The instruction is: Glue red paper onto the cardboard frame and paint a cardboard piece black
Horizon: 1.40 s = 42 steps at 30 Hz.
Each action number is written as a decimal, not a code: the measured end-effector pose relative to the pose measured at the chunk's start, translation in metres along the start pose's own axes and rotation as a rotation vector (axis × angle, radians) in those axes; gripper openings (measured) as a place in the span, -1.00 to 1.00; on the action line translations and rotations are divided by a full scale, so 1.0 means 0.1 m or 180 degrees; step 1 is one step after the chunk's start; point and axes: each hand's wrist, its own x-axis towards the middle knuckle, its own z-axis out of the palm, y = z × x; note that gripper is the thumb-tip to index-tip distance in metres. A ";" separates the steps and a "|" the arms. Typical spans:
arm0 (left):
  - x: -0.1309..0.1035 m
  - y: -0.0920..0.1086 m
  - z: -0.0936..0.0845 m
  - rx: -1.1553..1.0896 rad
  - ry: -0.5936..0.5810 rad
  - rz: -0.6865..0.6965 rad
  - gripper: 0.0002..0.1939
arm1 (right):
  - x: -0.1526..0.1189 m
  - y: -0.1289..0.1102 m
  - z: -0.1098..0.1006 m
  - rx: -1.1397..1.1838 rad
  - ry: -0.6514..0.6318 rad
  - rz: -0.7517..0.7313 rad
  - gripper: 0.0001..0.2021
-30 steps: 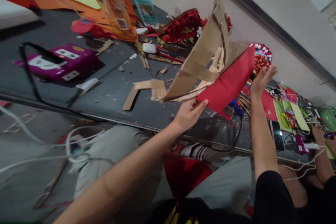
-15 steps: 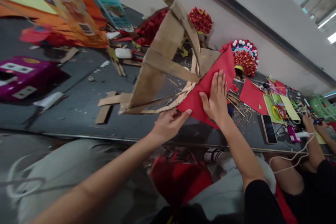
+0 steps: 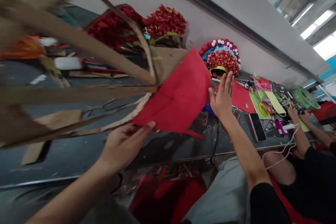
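A red sheet covers the right end of a brown cardboard frame made of strips and curved pieces. The frame reaches toward me on the left, where it is blurred. My left hand pinches the lower edge where the red sheet meets the curved cardboard rim, thumb on top and other fingers mostly hidden beneath. Just right of the sheet, my right hand is raised with fingers stretched out, holding nothing. Whether its thumb touches the sheet's edge I cannot tell.
Against the wall stand a red ruffled piece and a headdress with white beads. Rightward lie a phone, scissors, red paper and a green basket. A co-worker's hands are at far right. Cardboard scraps lie left.
The cardboard frame with the red sheet has come closer and shifted left, along with my left hand. My right hand has come off the sheet's face to its right side.
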 end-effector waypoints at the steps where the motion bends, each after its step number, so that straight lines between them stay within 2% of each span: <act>1: 0.02 0.05 0.02 -0.0136 0.0123 -0.0008 -0.72 | -0.06 0.08 0.03 -0.0022 -0.0110 0.0017 -0.32; 4: 0.06 0.24 0.06 -0.0824 0.0460 -0.0072 -0.76 | -0.27 0.35 0.12 -0.0088 -0.0466 0.0040 -0.38; 5: 0.07 0.30 0.07 -0.1352 0.0638 -0.0191 -0.77 | -0.34 0.45 0.15 -0.0091 -0.0594 0.0061 -0.39; 7: 0.11 0.37 0.08 -0.1836 0.0831 -0.0511 -0.81 | -0.46 0.68 0.21 -0.0071 -0.0841 0.0219 -0.44; 9: 0.14 0.37 0.07 -0.1958 0.0873 -0.0732 -0.82 | -0.52 0.93 0.27 -0.0074 -0.0896 0.0403 -0.50; 12: 0.18 0.29 0.06 -0.1944 0.0778 -0.0825 -0.88 | -0.54 1.26 0.38 -0.0135 -0.0920 0.0614 -0.54; 17: 0.17 0.23 0.09 -0.1911 0.0756 -0.0910 -0.90 | -0.51 1.48 0.56 -0.0258 -0.1055 0.0686 -0.55; 21: 0.16 0.27 0.12 -0.1882 0.0831 -0.0958 -0.90 | -0.50 1.50 0.58 -0.0301 -0.1129 0.0686 -0.54; 29: 0.17 0.33 0.08 -0.1893 0.1060 -0.0929 -0.86 | -0.48 1.46 0.47 -0.0312 -0.1123 0.0780 -0.58; 35: 0.18 0.29 0.08 -0.2046 0.1004 -0.0900 -0.84 | -0.41 1.35 0.29 -0.0207 -0.0978 0.0852 -0.68; 38: 0.20 0.18 0.04 -0.1990 0.0716 -0.1080 -0.88 | -0.19 1.12 0.19 -0.0060 -0.0778 0.0815 -0.65; 40: 0.23 0.12 0.00 -0.1875 0.0268 -0.1372 -0.94 | 0.03 0.89 0.21 0.0059 -0.0725 0.0702 -0.64; 42: 0.26 0.09 -0.04 -0.1706 -0.0220 -0.1630 -0.94 | 0.28 0.64 0.33 0.0148 -0.0822 0.0616 -0.66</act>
